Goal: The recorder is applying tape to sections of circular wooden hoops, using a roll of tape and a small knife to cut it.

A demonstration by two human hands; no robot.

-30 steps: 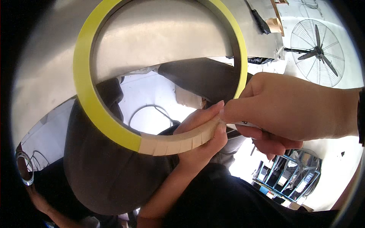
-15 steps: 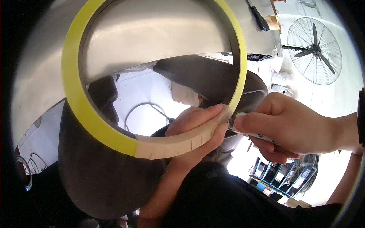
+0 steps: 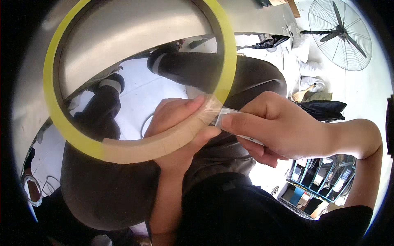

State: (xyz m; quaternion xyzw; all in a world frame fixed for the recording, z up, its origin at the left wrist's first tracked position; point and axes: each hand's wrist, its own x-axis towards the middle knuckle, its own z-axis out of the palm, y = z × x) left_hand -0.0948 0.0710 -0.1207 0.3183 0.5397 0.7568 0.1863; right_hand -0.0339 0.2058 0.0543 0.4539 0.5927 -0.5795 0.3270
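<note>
A large yellow ring (image 3: 48, 78) stands tilted over my lap, its lower right stretch wrapped in beige tape (image 3: 139, 151) with creases or slits across it. My left hand (image 3: 174, 117) is closed around that wrapped stretch, thumb on the inner side and fingers on the outer side. Pinched in my right hand (image 3: 279, 125) is a slim white flat tool (image 3: 244, 137), its near end against the end of the beige wrapping. Blur there hides the exact shape of the tool's tip.
A curved metal sheet surface (image 3: 135, 41) lies ahead, behind the ring. My dark-trousered knees (image 3: 111, 197) are below. To the right are a wire-caged fan (image 3: 340, 33), white bags (image 3: 310, 67), a black bag (image 3: 324, 110) and a blue-framed shelf (image 3: 316, 186).
The ring and both hands have shifted left and slightly up in the picture. The tool in my right hand stays at the end of the wrapping, and my left hand keeps its grip.
</note>
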